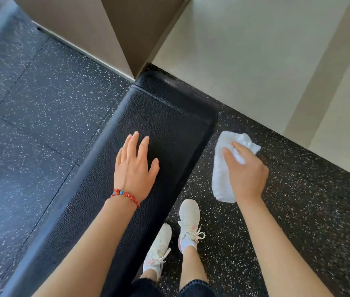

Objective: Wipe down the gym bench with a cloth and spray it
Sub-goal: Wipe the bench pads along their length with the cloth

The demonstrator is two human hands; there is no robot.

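Note:
The black padded gym bench (165,116) runs from the lower left up to the centre of the view. My left hand (134,168), with a red bead bracelet on the wrist, lies flat on the pad with fingers spread and holds nothing. My right hand (246,170) grips a white cloth (221,168) in the air to the right of the bench, above the floor and apart from the pad. No spray bottle is in view.
Speckled black rubber floor (41,108) surrounds the bench. A brown wall corner (114,39) meets the bench's far end. A pale wall (255,50) runs along the right. My feet in white shoes (189,219) stand right of the bench.

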